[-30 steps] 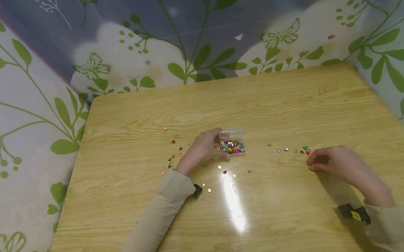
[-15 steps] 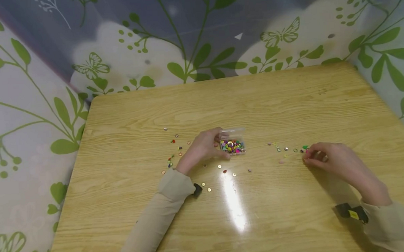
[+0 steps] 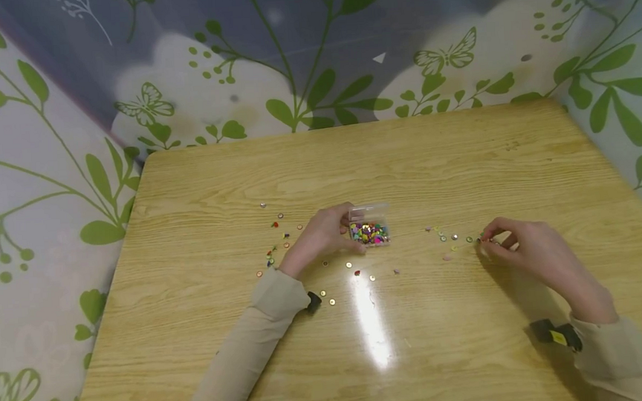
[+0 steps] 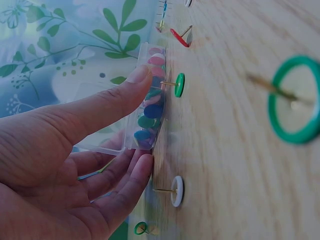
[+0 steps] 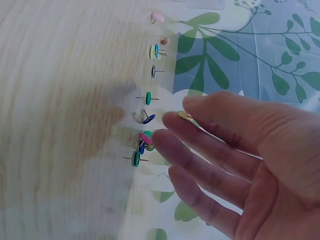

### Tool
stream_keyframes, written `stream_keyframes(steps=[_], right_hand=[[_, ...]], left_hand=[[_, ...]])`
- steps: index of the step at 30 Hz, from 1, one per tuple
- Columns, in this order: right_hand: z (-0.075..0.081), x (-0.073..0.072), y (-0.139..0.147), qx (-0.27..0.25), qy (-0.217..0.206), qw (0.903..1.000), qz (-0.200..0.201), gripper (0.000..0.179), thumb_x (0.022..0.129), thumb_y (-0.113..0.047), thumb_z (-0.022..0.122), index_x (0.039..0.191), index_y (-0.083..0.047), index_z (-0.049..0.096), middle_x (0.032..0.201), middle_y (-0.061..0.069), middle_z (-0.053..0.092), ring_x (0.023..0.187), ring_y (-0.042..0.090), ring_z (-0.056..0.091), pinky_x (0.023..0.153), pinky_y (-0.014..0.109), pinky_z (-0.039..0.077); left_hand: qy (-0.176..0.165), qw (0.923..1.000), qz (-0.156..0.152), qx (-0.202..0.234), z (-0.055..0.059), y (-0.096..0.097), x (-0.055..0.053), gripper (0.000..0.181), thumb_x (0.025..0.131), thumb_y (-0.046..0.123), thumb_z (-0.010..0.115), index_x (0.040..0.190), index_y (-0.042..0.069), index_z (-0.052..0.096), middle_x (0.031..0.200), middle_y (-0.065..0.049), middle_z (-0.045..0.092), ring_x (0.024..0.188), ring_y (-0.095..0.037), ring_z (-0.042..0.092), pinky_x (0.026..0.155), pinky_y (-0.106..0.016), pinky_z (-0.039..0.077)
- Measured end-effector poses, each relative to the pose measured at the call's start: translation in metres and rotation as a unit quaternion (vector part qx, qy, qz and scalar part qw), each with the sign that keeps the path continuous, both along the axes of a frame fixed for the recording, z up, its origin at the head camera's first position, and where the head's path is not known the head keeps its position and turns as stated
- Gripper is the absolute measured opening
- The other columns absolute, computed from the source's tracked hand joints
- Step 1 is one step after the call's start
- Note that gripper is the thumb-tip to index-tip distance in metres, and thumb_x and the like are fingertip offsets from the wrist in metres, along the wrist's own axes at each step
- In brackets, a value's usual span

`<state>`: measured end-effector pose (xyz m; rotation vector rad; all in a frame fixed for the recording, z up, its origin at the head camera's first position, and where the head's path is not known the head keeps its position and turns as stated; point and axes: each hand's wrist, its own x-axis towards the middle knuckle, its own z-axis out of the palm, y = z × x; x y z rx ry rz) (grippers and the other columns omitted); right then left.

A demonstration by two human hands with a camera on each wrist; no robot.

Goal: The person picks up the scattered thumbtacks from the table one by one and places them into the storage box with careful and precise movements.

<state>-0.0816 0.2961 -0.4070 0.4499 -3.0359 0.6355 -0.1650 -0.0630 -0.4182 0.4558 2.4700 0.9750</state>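
My left hand (image 3: 322, 230) grips a small clear plastic box (image 4: 145, 107) by its left side, thumb at the front and fingers behind. The box's lid stands up, and colourful thumbtacks (image 3: 369, 233) fill the inside. Over to the right, my right hand (image 3: 541, 252) is low over the table, fingertips among loose tacks. Between its thumb and index finger it pinches a yellowish thumbtack (image 5: 186, 116). Just beyond those fingers lie a pink thumbtack (image 5: 145, 138), a blue one (image 5: 148, 119) and a green one (image 5: 136, 159). In the head view the fingers partly cover this cluster.
More thumbtacks are scattered left of the box, such as a red one (image 3: 275, 224), and in front of it, such as a gold-coloured one (image 3: 332, 301). Many point upward. The wooden table (image 3: 216, 182) meets a leaf-patterned wall (image 3: 302, 56) at the back.
My right hand has shifted a little left and away from me, now covering the pink and green thumbtacks in the head view. The left hand and box have stayed put.
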Motion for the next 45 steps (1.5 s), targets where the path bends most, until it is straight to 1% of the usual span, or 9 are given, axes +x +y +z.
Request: stream_keyframes(steps=[5, 9, 14, 21, 26, 30, 37, 45], right_hand=[[0.000, -0.002, -0.002, -0.004, 0.016, 0.9998, 0.007, 0.013, 0.087, -0.008, 0.078, 0.097, -0.012, 0.071, 0.086, 0.009, 0.076, 0.066, 0.019, 0.071, 0.051, 0.026, 0.046], [0.001, -0.003, -0.004, 0.001, 0.022, 0.9997, 0.011, 0.013, 0.087, -0.008, 0.077, 0.096, -0.014, 0.070, 0.082, 0.004, 0.075, 0.064, 0.017, 0.070, 0.052, 0.027, 0.047], [0.001, -0.005, -0.009, -0.001, 0.032, 0.9993, 0.020, 0.013, 0.087, -0.010, 0.078, 0.095, -0.015, 0.069, 0.080, -0.002, 0.074, 0.062, 0.012, 0.067, 0.050, 0.024, 0.043], [0.002, -0.010, -0.019, 0.006, 0.060, 0.9977, 0.030, 0.014, 0.086, -0.012, 0.080, 0.091, -0.018, 0.069, 0.075, -0.007, 0.069, 0.061, 0.007, 0.062, 0.051, 0.024, 0.042], [0.006, -0.019, -0.033, 0.002, 0.071, 0.9963, 0.048, 0.016, 0.084, -0.014, 0.083, 0.089, -0.019, 0.068, 0.073, -0.009, 0.068, 0.060, 0.006, 0.061, 0.051, 0.025, 0.042], [0.010, -0.024, -0.047, -0.001, 0.076, 0.9947, 0.070, 0.017, 0.084, -0.012, 0.082, 0.089, -0.020, 0.067, 0.074, -0.010, 0.068, 0.062, 0.007, 0.061, 0.052, 0.026, 0.043], [0.014, -0.037, -0.072, 0.014, 0.080, 0.9908, 0.108, 0.011, 0.088, -0.010, 0.076, 0.092, -0.015, 0.068, 0.079, -0.002, 0.071, 0.063, 0.011, 0.064, 0.051, 0.028, 0.045], [0.023, -0.052, -0.105, 0.005, 0.103, 0.9840, 0.145, 0.006, 0.089, -0.014, 0.077, 0.093, -0.016, 0.072, 0.082, -0.002, 0.074, 0.064, 0.011, 0.066, 0.053, 0.030, 0.050]], left_hand=[[0.003, 1.0000, -0.001, 0.001, 0.000, 0.000, 0.000, 0.069, 0.073, 0.026, 0.092, 0.133, 0.011, 0.059, 0.123, -0.008, 0.066, 0.111, -0.023, 0.061, 0.097, -0.037, 0.052], [0.008, 1.0000, -0.002, 0.001, 0.000, -0.001, 0.000, 0.068, 0.073, 0.026, 0.092, 0.131, 0.011, 0.060, 0.122, -0.008, 0.066, 0.111, -0.023, 0.061, 0.097, -0.037, 0.052], [0.008, 1.0000, -0.002, 0.001, 0.000, -0.001, 0.000, 0.069, 0.073, 0.026, 0.092, 0.132, 0.011, 0.060, 0.122, -0.007, 0.066, 0.109, -0.022, 0.061, 0.096, -0.036, 0.052], [0.008, 1.0000, -0.001, -0.001, -0.001, -0.001, 0.000, 0.070, 0.073, 0.026, 0.092, 0.132, 0.011, 0.059, 0.121, -0.006, 0.066, 0.108, -0.021, 0.061, 0.095, -0.035, 0.052], [0.012, 0.9999, -0.003, -0.005, 0.000, -0.001, -0.001, 0.070, 0.073, 0.027, 0.092, 0.132, 0.011, 0.059, 0.121, -0.007, 0.066, 0.110, -0.022, 0.061, 0.096, -0.036, 0.052], [0.008, 1.0000, -0.001, -0.001, -0.001, -0.001, -0.001, 0.069, 0.073, 0.026, 0.092, 0.132, 0.011, 0.059, 0.121, -0.007, 0.066, 0.109, -0.022, 0.061, 0.095, -0.036, 0.052], [0.008, 1.0000, -0.003, 0.002, -0.002, 0.000, 0.000, 0.070, 0.073, 0.026, 0.092, 0.133, 0.011, 0.059, 0.122, -0.007, 0.066, 0.108, -0.021, 0.061, 0.095, -0.035, 0.052], [0.009, 1.0000, -0.003, -0.001, -0.001, 0.000, -0.001, 0.071, 0.073, 0.027, 0.092, 0.134, 0.011, 0.059, 0.123, -0.007, 0.066, 0.111, -0.022, 0.061, 0.096, -0.036, 0.052]])
